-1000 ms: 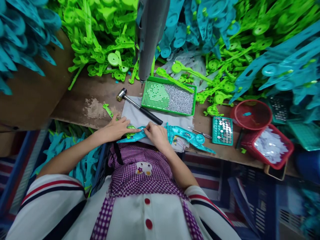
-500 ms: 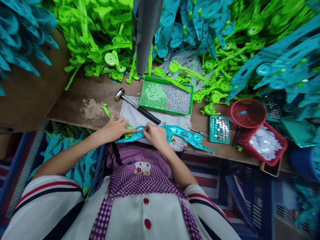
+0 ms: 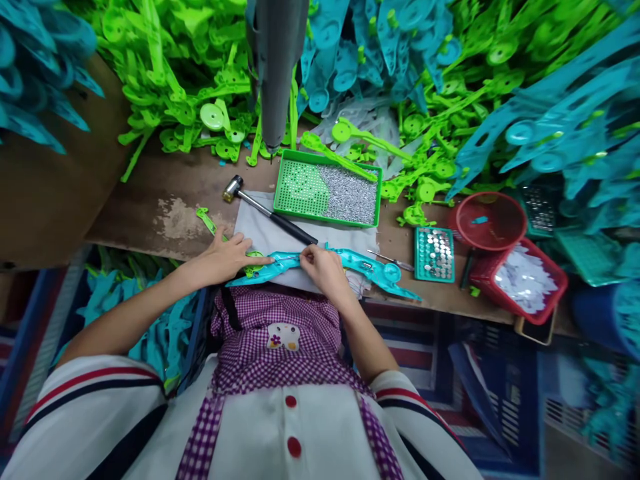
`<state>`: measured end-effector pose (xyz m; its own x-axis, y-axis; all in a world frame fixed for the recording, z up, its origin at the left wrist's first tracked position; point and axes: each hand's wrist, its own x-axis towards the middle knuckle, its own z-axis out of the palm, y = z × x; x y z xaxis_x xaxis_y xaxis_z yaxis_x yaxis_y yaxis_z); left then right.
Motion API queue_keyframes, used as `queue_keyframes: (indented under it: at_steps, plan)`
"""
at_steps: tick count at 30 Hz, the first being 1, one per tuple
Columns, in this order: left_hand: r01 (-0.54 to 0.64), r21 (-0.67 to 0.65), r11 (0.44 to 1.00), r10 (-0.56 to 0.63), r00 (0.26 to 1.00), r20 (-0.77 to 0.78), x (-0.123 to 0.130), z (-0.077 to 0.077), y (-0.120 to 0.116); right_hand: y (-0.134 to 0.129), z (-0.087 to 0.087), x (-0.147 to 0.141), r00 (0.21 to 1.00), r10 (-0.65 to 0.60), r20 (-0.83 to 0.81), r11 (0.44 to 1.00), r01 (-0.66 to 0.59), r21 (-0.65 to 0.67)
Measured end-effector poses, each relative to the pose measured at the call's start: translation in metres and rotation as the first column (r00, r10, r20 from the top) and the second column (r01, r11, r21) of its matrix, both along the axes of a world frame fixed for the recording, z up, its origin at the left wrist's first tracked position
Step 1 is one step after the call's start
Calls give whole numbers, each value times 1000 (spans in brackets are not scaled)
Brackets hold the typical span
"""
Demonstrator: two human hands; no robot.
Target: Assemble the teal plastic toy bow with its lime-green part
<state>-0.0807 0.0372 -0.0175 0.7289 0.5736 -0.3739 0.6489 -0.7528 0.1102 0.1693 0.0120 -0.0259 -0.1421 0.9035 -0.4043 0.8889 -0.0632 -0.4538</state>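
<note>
A long turquoise plastic piece (image 3: 387, 277) lies across the table edge in front of my apron. My left hand (image 3: 225, 257) rests on its left part, fingers stretched, the index finger laid along the surface. Partly beneath that hand is a lime-green plastic lever (image 3: 206, 219), its round end showing below the fingers. My right hand (image 3: 323, 270) is closed in a pinch at the middle of the turquoise piece. A thin line runs from its fingertips toward my left index finger; what the pinch holds is too small to make out.
A mallet (image 3: 287, 223) lies on a white cloth (image 3: 250, 223), behind it a green tray (image 3: 327, 217) of small metal pins. Rightward are a screwdriver (image 3: 395, 260), a teal tray (image 3: 434, 277) of discs and red containers (image 3: 490, 220). A grey tool (image 3: 277, 73) hangs above.
My right hand has shifted slightly right along the turquoise piece, away from my left index finger, uncovering more of its middle. My left hand keeps its place on the piece.
</note>
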Motion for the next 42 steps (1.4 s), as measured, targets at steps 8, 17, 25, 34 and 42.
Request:
queue_keyframes:
  at_steps: [8, 17, 25, 34, 42]
  plan:
    - [3, -7, 1000, -3, 999, 41, -1, 3, 0, -3, 0, -3, 977, 44, 210, 955, -103, 278]
    - [21, 9, 1000, -21, 1000, -2, 0, 3, 0, 2, -12, 2, 997, -17, 82, 986, 3, 168]
    - [-105, 54, 993, 97, 987, 125, -11, -3, -4, 1, -23, 9, 1000, -30, -4, 976, 30, 213]
    - [-823, -33, 567, 636, 412, 652, -59, -39, -35, -15, -8, 8, 998, 15, 60, 879, -41, 475]
    - [-904, -91, 418, 607, 203, 768, -54, -19, 7, -6, -17, -41, 949, 313, -29, 830, -259, 494]
